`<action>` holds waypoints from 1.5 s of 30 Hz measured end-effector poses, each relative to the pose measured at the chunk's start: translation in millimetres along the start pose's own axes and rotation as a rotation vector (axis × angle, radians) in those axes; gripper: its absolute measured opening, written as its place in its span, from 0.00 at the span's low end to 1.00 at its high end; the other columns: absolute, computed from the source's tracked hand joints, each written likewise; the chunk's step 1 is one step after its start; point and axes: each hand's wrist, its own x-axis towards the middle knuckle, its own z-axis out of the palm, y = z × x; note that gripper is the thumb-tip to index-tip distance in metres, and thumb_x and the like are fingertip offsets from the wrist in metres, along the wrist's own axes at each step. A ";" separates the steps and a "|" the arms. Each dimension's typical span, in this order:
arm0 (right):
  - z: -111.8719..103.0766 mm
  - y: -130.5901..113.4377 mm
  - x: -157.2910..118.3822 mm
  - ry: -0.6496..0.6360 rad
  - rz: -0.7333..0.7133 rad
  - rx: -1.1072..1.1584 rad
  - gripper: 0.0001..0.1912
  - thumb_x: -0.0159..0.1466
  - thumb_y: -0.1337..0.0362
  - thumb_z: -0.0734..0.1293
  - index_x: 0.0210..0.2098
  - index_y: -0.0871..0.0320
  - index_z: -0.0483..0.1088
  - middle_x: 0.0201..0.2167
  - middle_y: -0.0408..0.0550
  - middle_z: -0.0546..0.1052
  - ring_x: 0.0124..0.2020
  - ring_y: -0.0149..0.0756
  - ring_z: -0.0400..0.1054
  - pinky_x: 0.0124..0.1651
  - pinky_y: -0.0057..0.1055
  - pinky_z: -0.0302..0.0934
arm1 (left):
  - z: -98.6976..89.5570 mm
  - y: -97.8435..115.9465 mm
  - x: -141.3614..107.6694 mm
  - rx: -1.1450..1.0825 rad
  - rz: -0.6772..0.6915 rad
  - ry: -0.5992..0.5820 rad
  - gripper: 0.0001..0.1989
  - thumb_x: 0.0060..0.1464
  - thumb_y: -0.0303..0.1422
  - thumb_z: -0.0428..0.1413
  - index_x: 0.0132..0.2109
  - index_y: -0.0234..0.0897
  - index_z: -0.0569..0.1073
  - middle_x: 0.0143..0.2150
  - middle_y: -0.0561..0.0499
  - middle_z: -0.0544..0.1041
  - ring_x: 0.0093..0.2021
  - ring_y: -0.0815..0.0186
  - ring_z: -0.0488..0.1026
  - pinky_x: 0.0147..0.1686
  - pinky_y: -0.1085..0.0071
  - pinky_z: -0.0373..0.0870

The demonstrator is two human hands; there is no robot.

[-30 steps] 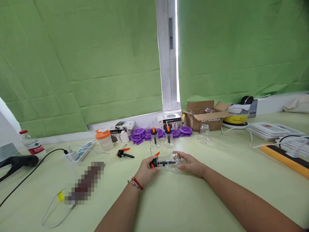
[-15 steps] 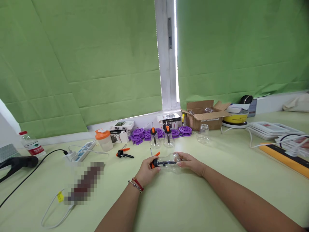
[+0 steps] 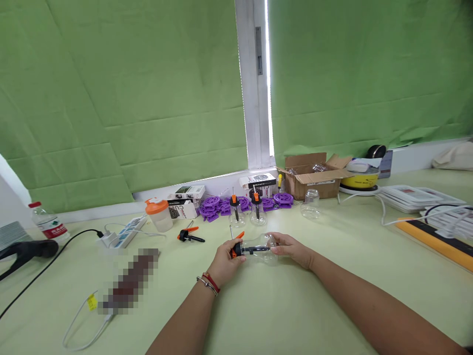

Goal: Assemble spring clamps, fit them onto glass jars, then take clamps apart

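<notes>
A clear bottle (image 3: 261, 242) lies sideways between my hands, its base to the right. Its black-and-orange trigger cap (image 3: 237, 250), with a thin metal spout, sits at the neck, and a black tube runs inside. My left hand (image 3: 226, 260) is closed around the cap. My right hand (image 3: 291, 250) grips the bottle near its base. Beyond them stand two similar capped bottles, one on the left (image 3: 237, 217) and one on the right (image 3: 258, 216). A loose trigger cap (image 3: 190, 235) lies to the left, and a capless clear bottle (image 3: 311, 204) stands to the right.
Purple plastic parts (image 3: 221, 207) line the back, near small printed boxes (image 3: 186, 201). An open cardboard box (image 3: 318, 187) stands back right. An orange-lidded cup (image 3: 158, 217), power strip (image 3: 129, 231) and drink bottle (image 3: 51, 224) are at left. White cables cross both sides.
</notes>
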 end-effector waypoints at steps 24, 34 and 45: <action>11.6 5.5 -1.6 0.254 -0.372 -0.895 0.32 0.55 0.59 0.65 0.59 0.50 0.56 0.64 0.49 0.49 0.63 0.47 0.45 0.61 0.48 0.43 | -7.9 7.3 -1.6 0.208 0.156 0.057 0.30 0.45 0.33 0.59 0.57 0.38 0.63 0.49 0.45 0.69 0.47 0.62 0.67 0.50 0.62 0.64; 11.2 14.4 6.8 0.434 -0.220 -1.030 0.37 0.49 0.53 0.69 0.56 0.54 0.58 0.54 0.53 0.65 0.55 0.48 0.57 0.57 0.46 0.49 | 9.9 20.9 -9.3 0.120 0.302 0.003 0.39 0.54 0.32 0.52 0.64 0.47 0.36 0.52 0.44 0.62 0.42 0.68 0.68 0.46 0.62 0.67; -37.7 28.8 7.5 0.603 0.084 -0.958 0.32 0.49 0.50 0.68 0.50 0.55 0.61 0.47 0.51 0.71 0.50 0.47 0.62 0.52 0.40 0.52 | 0.1 13.3 -5.9 0.177 0.217 0.044 0.36 0.54 0.31 0.50 0.64 0.49 0.39 0.49 0.46 0.61 0.42 0.67 0.68 0.44 0.61 0.68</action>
